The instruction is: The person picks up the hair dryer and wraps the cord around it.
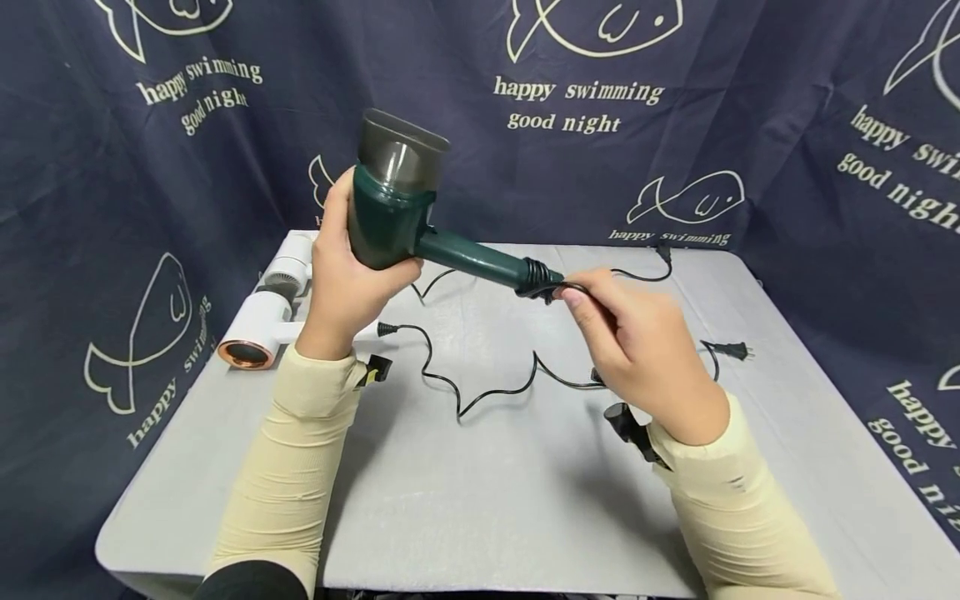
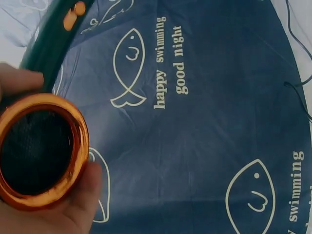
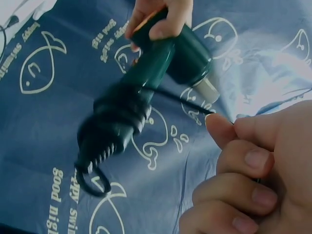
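Head view: One glossy dark green plastic hair dryer with one translucent grey nozzle, held above the table, which has a pale grey covering. Two hands. Left hand grasps the dryer's body, fingers wrapped around it; right hand pinches the thin black cord wound round the handle's end. Two white plastic hair dryers lie at the table's left: the near one with a copper-coloured end ring, the far one just behind it. A thin black table cord zigzags from the near one's handle toward the right hand, which hides its continuation. One black pronged plug lies right of that hand; one black plug-like end lies near the back edge. Left hand and wrist cover part of the near white handle. Navy cloth backdrop with fish outlines and lettering behind.

Left wrist view: One copper-coloured ring around a dark round mesh; thumb and fingers grip the body around it. Two copper-coloured buttons on the green handle.

Right wrist view: Several cord turns around the handle, count blurred; one small loop hangs at its tip. One straight strand runs from the coil to the pinching thumb and forefinger; the other three fingers are curled.
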Demonstrator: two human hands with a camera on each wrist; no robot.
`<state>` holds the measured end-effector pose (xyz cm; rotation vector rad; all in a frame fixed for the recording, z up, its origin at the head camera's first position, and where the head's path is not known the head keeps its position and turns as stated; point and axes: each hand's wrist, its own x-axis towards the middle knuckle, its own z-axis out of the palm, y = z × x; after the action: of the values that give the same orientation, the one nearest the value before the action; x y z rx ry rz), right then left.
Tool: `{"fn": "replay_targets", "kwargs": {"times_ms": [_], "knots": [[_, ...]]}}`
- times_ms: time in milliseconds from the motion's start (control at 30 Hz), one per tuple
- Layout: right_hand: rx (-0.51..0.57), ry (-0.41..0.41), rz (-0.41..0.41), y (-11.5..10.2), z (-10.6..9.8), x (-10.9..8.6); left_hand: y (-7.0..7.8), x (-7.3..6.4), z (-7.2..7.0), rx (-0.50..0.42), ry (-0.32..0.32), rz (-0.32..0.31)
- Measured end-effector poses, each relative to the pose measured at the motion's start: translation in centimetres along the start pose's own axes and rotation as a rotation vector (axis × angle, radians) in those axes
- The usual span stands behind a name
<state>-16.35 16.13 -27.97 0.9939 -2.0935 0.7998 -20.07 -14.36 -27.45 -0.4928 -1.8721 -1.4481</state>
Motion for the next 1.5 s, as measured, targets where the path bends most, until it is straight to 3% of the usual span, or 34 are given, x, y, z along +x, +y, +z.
{"fn": "replay_targets", "kwargs": {"times_ms": [133, 300, 500, 767, 1033, 1167, 1267, 1367, 1500], "knots": [[-0.001, 0.049, 0.021, 0.7, -0.4, 0.2, 0.5, -0.1, -0.1, 0.022, -0.069, 0.031], [0.022, 0.08, 0.039, 1.6, -0.4, 0.5, 1.0, -0.3, -0.2, -0.067, -0.154, 0.091], [0.055, 0.092, 0.104, 2.5, -0.3, 0.4, 1.6, -0.2, -0.5, -0.179, -0.17, 0.156], [0.195, -0.032, 0.157, 3.2, -0.3, 0.4, 2.2, -0.3, -0.5, -0.287, -0.143, 0.137], [0.225, -0.108, 0.154, 2.9, 1.0, 0.4, 2.6, -0.3, -0.4, -0.421, -0.075, 0.131], [0.169, -0.159, 0.15, 2.6, 1.9, 0.2, 2.6, -0.2, -0.3, -0.444, -0.058, 0.142], [0.163, -0.213, 0.239, 2.1, 2.4, -0.1, 2.5, -0.2, -0.3, -0.434, -0.039, 0.14], [0.248, -0.27, 0.334, 1.7, 2.7, -0.3, 2.3, -0.2, -0.2, -0.443, -0.009, 0.129], [0.285, -0.295, 0.278, 1.4, 3.3, -0.2, 2.1, -0.1, -0.1, -0.439, 0.049, 0.133]]}}
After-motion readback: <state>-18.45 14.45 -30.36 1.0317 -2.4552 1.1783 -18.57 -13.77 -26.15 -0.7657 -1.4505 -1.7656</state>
